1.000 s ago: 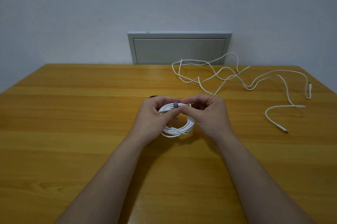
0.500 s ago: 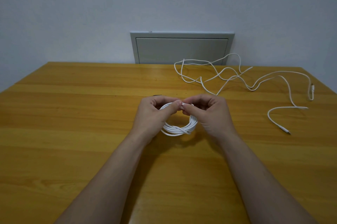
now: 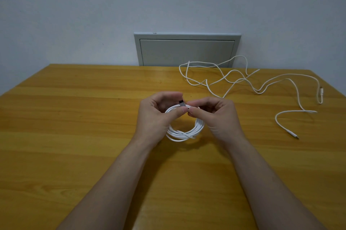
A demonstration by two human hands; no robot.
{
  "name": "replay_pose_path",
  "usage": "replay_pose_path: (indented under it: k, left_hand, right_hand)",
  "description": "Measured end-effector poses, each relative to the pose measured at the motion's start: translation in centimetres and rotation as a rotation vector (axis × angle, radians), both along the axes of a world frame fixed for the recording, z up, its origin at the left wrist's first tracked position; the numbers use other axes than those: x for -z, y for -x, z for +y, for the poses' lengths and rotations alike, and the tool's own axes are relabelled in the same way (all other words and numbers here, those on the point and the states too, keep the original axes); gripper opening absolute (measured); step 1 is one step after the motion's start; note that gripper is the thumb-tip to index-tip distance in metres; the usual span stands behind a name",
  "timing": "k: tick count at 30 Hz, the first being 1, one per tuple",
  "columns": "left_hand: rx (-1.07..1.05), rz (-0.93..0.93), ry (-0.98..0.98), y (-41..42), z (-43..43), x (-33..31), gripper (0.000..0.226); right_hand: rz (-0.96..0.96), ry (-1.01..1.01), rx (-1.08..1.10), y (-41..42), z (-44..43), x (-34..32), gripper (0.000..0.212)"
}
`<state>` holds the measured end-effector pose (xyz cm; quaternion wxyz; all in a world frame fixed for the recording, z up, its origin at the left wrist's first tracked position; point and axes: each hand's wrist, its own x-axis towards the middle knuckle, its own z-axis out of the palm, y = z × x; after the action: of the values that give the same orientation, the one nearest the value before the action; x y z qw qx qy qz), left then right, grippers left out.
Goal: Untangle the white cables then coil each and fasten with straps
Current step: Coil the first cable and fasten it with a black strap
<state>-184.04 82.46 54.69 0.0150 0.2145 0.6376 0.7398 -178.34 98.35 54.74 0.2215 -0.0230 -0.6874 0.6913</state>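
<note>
A coiled white cable [image 3: 184, 132] sits at the middle of the wooden table [image 3: 74, 136], held up between both hands. My left hand [image 3: 156, 117] grips the coil's left side, thumb on its top. My right hand [image 3: 215, 115] pinches the coil's top right beside that thumb. A small grey strap [image 3: 182, 102] shows at the top of the coil between the fingertips. A second white cable [image 3: 243, 80] lies loose and sprawled across the far right of the table, its plug end [image 3: 294, 135] near the right side.
A grey wall panel [image 3: 187, 50] is set in the wall behind the table's far edge. The loose cable's other connector [image 3: 321, 92] lies near the table's right edge.
Both hands stay on the coil in the same place. The grey strap, hidden half a second ago, shows again at the coil's top, now sticking up by my left fingers.
</note>
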Motion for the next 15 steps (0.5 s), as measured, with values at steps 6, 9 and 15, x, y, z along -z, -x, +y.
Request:
replay_pose_path:
  k: [6, 9, 15]
  left_hand:
    - [-0.011, 0.055, -0.003, 0.06, -0.03, 0.00, 0.062]
    - [0.003, 0.056, -0.004, 0.19, -0.14, 0.09, 0.061]
    - [-0.010, 0.171, 0.083, 0.18, 0.02, 0.28, 0.024]
  right_hand:
    - [-0.006, 0.012, -0.003, -0.06, -0.01, 0.03, 0.012]
    - [-0.013, 0.023, -0.007, -0.09, -0.04, 0.03, 0.012]
    - [-0.038, 0.009, 0.006, 0.18, -0.12, 0.36, 0.012]
